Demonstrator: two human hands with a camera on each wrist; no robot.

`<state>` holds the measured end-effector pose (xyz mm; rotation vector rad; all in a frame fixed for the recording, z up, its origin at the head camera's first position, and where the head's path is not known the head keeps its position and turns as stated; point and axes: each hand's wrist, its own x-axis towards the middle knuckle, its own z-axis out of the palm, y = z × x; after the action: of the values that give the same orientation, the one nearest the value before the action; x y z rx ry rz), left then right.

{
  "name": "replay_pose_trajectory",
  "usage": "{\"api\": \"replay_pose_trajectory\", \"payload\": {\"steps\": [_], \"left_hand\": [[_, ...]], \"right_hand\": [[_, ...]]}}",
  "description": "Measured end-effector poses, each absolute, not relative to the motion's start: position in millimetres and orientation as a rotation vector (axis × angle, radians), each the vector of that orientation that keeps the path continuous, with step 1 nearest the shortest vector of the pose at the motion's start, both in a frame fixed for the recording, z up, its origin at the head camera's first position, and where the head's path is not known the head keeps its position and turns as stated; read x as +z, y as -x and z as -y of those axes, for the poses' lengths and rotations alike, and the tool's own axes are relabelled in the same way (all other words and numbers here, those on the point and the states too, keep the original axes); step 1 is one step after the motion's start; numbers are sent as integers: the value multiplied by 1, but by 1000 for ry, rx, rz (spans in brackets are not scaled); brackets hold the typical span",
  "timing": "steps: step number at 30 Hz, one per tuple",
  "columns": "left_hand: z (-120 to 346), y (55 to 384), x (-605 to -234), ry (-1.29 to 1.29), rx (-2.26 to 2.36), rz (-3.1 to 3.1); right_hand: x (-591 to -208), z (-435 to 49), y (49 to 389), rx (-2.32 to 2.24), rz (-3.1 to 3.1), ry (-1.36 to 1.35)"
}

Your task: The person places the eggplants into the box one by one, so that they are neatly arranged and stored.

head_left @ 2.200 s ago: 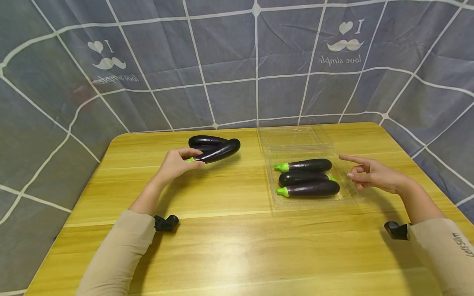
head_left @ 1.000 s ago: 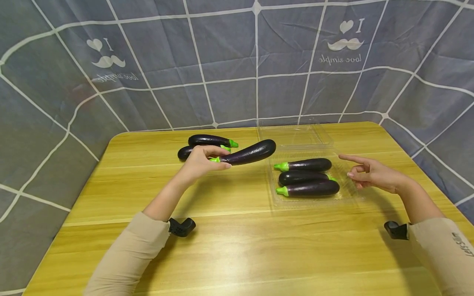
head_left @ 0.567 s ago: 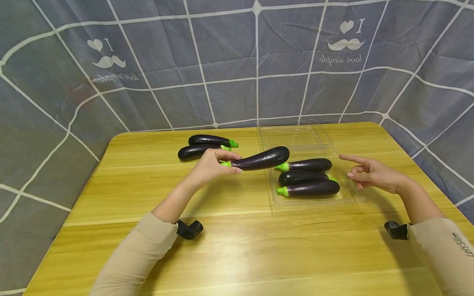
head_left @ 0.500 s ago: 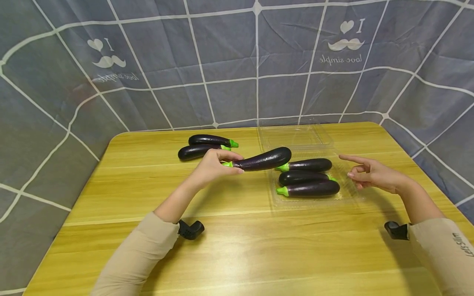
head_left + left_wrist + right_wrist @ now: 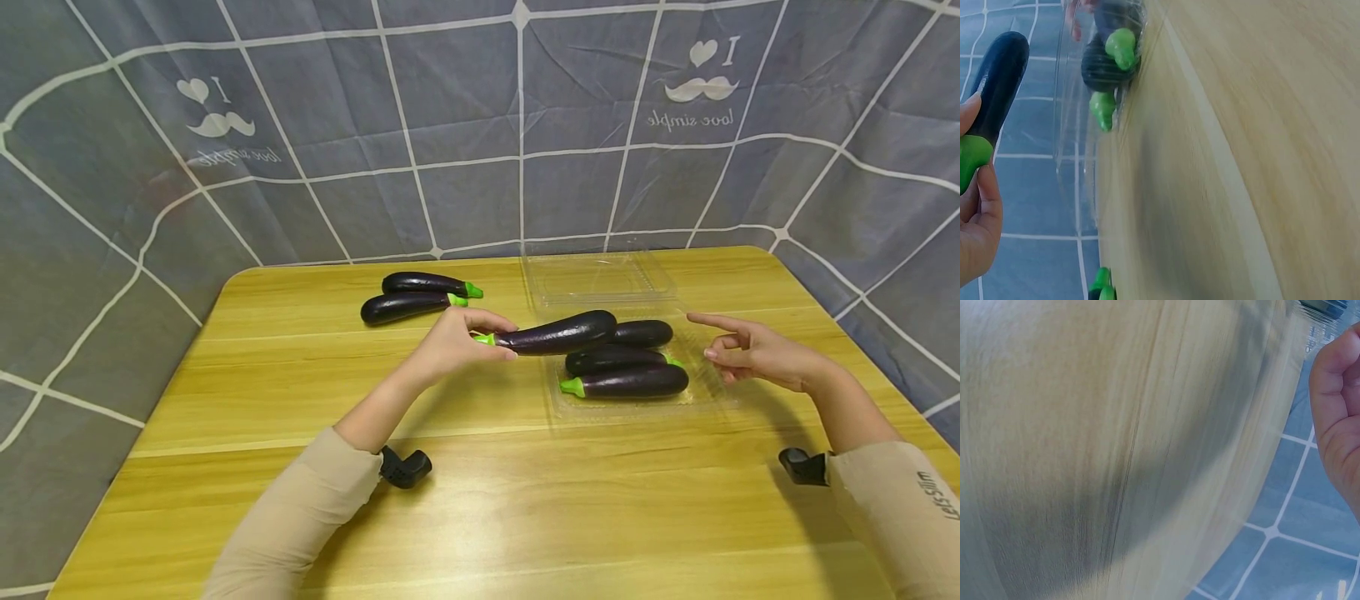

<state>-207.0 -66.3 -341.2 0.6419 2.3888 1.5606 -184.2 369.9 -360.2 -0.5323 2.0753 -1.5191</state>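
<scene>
My left hand (image 5: 459, 343) pinches a dark purple eggplant (image 5: 558, 335) by its green stem end. Its rounded end hangs over the clear plastic clamshell box (image 5: 558, 410), in front of the rear eggplant there. In the left wrist view the held eggplant (image 5: 1000, 81) stands away from the tabletop, with thumb and fingertips at the green cap. Inside the box lie three eggplants side by side, the nearest one (image 5: 637, 382) fully visible. My right hand (image 5: 757, 354) hovers at the box's right side, index finger extended and the others loosely curled, holding nothing. Whether it touches the rim I cannot tell.
Two more eggplants (image 5: 408, 307) lie side by side on the wooden table (image 5: 480, 500), behind my left hand. The box's transparent lid (image 5: 600, 275) is folded back toward the grey checked curtain (image 5: 465, 125) that surrounds the table's back and sides.
My left hand lifted the eggplant off the pile at the left and carried it rightward until its end came over the box. My right hand stayed in place.
</scene>
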Motion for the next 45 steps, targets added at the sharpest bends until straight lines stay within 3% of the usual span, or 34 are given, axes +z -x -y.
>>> {"api": "replay_pose_trajectory", "payload": {"steps": [45], "left_hand": [[-14,189,-356,-1040,1211,-2398]], "right_hand": [[-361,-370,185,-1507,-2093,525]]}}
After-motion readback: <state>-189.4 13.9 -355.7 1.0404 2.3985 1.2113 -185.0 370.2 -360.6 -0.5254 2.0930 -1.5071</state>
